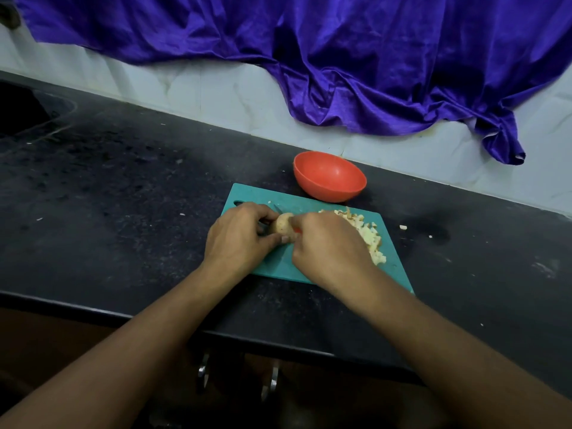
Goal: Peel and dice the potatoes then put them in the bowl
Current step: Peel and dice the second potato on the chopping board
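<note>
Left hand [238, 233] grips potato [283, 226]; right hand [328, 246] apparently holds knife [277, 208].

A crumpled shiny purple cloth [371, 57] hangs over the white tiled wall [216, 91]. Below runs a black speckled stone countertop [123, 181], dimly lit, with two curved metal cabinet handles [202, 370] under its front edge.

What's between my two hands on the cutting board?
A potato, held by the left hand; the right hand grips a red-handled knife. The head view shows it.
</note>
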### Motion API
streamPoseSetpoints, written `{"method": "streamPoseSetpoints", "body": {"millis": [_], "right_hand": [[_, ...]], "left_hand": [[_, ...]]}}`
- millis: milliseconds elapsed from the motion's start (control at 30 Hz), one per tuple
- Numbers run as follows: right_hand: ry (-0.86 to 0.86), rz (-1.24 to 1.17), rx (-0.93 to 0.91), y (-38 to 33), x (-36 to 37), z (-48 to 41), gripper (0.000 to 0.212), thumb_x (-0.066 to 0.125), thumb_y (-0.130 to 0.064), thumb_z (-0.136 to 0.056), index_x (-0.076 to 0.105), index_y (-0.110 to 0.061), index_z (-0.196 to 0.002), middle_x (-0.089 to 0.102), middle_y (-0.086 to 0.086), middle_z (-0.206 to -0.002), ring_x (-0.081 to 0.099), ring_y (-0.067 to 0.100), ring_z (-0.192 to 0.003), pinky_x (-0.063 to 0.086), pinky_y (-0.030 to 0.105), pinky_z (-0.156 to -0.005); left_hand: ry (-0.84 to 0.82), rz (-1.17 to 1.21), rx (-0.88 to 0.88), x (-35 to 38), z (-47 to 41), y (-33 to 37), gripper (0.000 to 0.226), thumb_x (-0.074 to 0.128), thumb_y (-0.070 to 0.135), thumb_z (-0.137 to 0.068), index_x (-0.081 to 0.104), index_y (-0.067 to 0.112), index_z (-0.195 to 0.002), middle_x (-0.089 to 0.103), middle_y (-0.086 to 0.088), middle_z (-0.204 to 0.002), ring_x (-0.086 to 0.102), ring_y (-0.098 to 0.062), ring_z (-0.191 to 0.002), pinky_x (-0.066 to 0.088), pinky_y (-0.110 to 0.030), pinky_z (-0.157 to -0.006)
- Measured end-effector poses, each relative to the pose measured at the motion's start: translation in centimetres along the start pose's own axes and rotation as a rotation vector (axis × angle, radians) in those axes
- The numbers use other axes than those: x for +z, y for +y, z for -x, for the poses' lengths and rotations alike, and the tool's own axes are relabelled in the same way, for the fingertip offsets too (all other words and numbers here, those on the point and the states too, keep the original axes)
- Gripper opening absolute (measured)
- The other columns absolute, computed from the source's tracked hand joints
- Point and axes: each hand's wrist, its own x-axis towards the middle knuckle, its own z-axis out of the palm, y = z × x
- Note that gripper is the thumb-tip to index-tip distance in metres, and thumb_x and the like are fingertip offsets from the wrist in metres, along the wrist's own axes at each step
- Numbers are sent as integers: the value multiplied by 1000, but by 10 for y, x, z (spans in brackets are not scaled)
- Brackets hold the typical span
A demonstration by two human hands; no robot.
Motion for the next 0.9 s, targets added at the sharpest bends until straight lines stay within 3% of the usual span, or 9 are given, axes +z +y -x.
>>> {"method": "streamPoseSetpoints", "body": {"millis": [100,233,367,500,600,700,900], "right_hand": [[55,-54,31,3,10,7,33,53,-21,-96,64,-25,-128,68,6,-99,66,29,-93,46,34,-67],[109,-53,26,0,18,11,33,49,-20,-100,60,-22,-131,66,5,-95,65,28,-89,42,35,-65],[135,-101,54,3,21,16,32,50,-21,-100,60,-21,-130,64,3,-90,64,26,-85,52,39,-67],[146,-112,60,4,25,15,27,47,-22,-101,61,-22,-124,60,0,-82,62,24,-80,49,37,-64],[157,-171,91,4,26,12,28,48,-24,-101,65,-22,-123,68,2,-90,65,24,-83,58,41,-72],[177,-200,115,2,28,12,29,47,-24,-101,66,-23,-123,69,2,-92,66,25,-84,59,43,-73],[143,-197,88,5,41,34,42,44,-26,-105,51,-31,-146,69,3,-90,67,24,-84,58,41,-73]], "left_hand": [[8,11,7,1,0,1,32,82,47,-78,74,38,-108,53,22,-79,56,-2,-81,43,-29,-69],[4,22,12,1,1,1,33,82,47,-78,74,38,-110,54,24,-79,55,0,-81,42,-28,-69],[4,26,15,3,0,0,35,82,50,-78,74,40,-111,56,26,-79,58,1,-83,42,-28,-69],[2,40,12,3,-1,-2,35,82,52,-77,74,42,-110,59,25,-82,60,1,-86,44,-28,-70],[7,38,18,4,-2,-3,37,82,54,-76,75,42,-110,67,22,-90,63,2,-88,47,-29,-71],[-4,50,20,4,-3,-4,38,83,53,-76,75,41,-111,63,23,-84,62,3,-85,44,-26,-66],[-4,69,13,3,-3,-4,38,85,50,-75,76,39,-111,66,20,-83,62,3,-81,41,-24,-63]]}}
